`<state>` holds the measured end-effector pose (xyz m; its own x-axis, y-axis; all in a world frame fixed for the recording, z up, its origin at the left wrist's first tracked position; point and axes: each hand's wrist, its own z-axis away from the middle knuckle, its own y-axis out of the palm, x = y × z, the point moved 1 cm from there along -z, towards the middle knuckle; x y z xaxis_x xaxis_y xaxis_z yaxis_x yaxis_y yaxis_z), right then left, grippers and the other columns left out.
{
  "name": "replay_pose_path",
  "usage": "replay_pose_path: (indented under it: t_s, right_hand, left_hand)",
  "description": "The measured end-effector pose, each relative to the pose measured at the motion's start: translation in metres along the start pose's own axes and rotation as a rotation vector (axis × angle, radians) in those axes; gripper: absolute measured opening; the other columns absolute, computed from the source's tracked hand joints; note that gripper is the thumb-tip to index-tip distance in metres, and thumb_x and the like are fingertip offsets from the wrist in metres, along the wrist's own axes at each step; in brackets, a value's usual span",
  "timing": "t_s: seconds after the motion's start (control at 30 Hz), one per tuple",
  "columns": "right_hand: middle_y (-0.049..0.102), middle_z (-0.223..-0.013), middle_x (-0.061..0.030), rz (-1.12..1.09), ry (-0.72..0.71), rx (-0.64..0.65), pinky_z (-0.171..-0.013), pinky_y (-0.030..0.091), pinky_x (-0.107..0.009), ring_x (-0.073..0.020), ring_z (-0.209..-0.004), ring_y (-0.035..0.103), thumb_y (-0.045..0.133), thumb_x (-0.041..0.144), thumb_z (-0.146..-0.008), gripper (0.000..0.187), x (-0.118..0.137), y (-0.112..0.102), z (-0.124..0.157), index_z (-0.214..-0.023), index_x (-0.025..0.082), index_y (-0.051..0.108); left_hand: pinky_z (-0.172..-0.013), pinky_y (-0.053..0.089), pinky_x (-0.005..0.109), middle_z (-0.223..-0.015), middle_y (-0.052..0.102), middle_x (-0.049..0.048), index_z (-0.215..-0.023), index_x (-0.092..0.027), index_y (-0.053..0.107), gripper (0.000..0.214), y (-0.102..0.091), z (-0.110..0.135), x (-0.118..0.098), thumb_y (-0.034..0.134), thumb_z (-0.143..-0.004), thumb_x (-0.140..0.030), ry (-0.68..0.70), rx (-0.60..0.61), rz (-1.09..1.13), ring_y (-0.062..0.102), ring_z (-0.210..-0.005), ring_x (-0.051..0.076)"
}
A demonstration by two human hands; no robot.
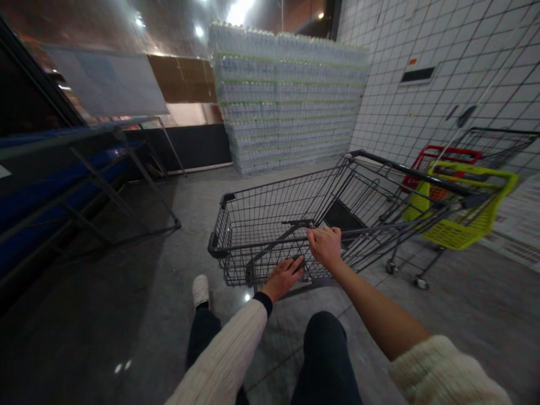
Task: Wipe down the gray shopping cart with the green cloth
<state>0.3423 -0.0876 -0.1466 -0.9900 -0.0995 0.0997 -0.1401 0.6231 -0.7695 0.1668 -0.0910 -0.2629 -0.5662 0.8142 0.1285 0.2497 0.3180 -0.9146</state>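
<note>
A dark wire shopping cart [270, 225] stands in front of me on a grey tiled floor, its basket holding nothing. My right hand [324, 244] is closed over the top rim of the cart's near side. My left hand [284, 277] is lower, its fingers curled onto the wire at the cart's lower edge. Both arms wear cream knit sleeves, the right one pushed up. My legs in dark trousers and one white shoe [201, 289] show below.
More carts with yellow-green [464, 222] and red [439, 154] baskets are nested to the right by a white tiled wall [442, 50]. A tall stack of bottled-water packs [291, 101] fills the back. A metal-framed stand [126, 185] and dark blue fixture sit at left.
</note>
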Motion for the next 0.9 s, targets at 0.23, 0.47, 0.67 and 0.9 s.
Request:
replay_pose_path:
  t_s: [0.23, 0.47, 0.67, 0.9]
  right_hand:
    - [0.071, -0.073, -0.0044, -0.008, 0.001, -0.011, -0.077, 0.021, -0.036, -0.0177, -0.076, 0.052, 0.036, 0.032, -0.099, 0.045, 0.000, 0.002, 0.000, -0.064, 0.020, 0.062]
    - [0.071, -0.073, -0.0028, -0.020, 0.002, 0.004, -0.078, 0.021, -0.036, -0.0173, -0.076, 0.052, 0.036, 0.032, -0.099, 0.044, 0.000, -0.001, 0.000, -0.065, 0.021, 0.061]
    - [0.070, -0.072, -0.0033, -0.001, 0.002, -0.001, -0.077, 0.021, -0.036, -0.0170, -0.075, 0.052, 0.036, 0.032, -0.099, 0.045, -0.001, 0.001, 0.000, -0.064, 0.020, 0.061]
    - [0.070, -0.070, -0.0021, 0.003, 0.001, -0.019, -0.078, 0.021, -0.036, -0.0163, -0.073, 0.052, 0.039, 0.032, -0.098, 0.043, -0.001, 0.000, 0.001, -0.063, 0.020, 0.061]
  left_hand:
    - [-0.107, 0.036, 0.039, -0.154, 0.034, -0.0029, -0.124, -0.028, 0.056, 0.036, 0.007, 0.014, 0.006, 0.046, -0.093, -0.015, 0.051, 0.110, 0.000, 0.043, -0.126, 0.021]
    - [-0.105, 0.038, 0.038, -0.145, 0.047, -0.0034, -0.105, -0.028, 0.065, 0.024, 0.037, 0.047, 0.019, 0.051, -0.091, -0.014, 0.065, 0.270, 0.077, 0.045, -0.127, 0.018]
    - [-0.101, 0.042, 0.039, -0.134, 0.058, 0.0031, -0.100, -0.023, 0.067, 0.018, 0.049, 0.086, 0.016, 0.053, -0.090, -0.015, -0.098, 0.334, 0.075, 0.050, -0.122, 0.020]
    - [-0.105, 0.040, 0.037, -0.147, 0.046, -0.0003, -0.119, -0.026, 0.060, 0.028, 0.003, 0.052, 0.011, 0.048, -0.094, -0.020, 0.068, 0.018, 0.012, 0.042, -0.128, 0.019]
